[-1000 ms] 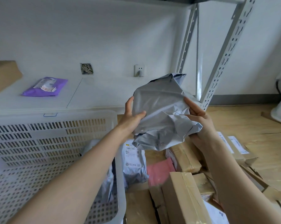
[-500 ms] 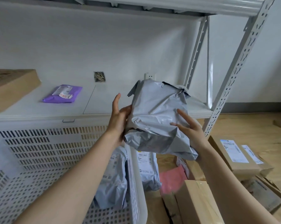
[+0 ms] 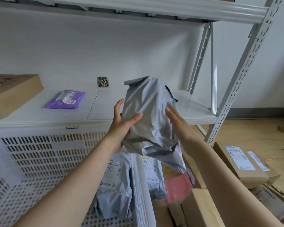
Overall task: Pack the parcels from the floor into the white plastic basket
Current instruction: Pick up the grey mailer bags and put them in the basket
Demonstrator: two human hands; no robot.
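A crumpled grey plastic parcel [image 3: 147,115] stands upright in the air above the right rim of the white plastic basket [image 3: 44,154]. My left hand [image 3: 121,123] grips its left side, thumb across the front. My right hand [image 3: 177,123] is at the parcel's right side with straight fingers; I cannot tell if it touches. One grey parcel with a label [image 3: 115,185] lies inside the basket against its right wall. Another labelled grey parcel [image 3: 152,174] leans outside that wall on the floor.
A pink parcel [image 3: 177,187] and several cardboard boxes [image 3: 241,166] lie on the wooden floor at right. Behind the basket runs a white shelf [image 3: 105,105] with a purple parcel [image 3: 67,99] and a cardboard box [image 3: 12,94]. A metal shelf upright [image 3: 236,82] stands at right.
The grey parcel has turned upright and shifted left toward the basket. My right hand has come off its grip and its fingers have straightened. The view has tilted up.
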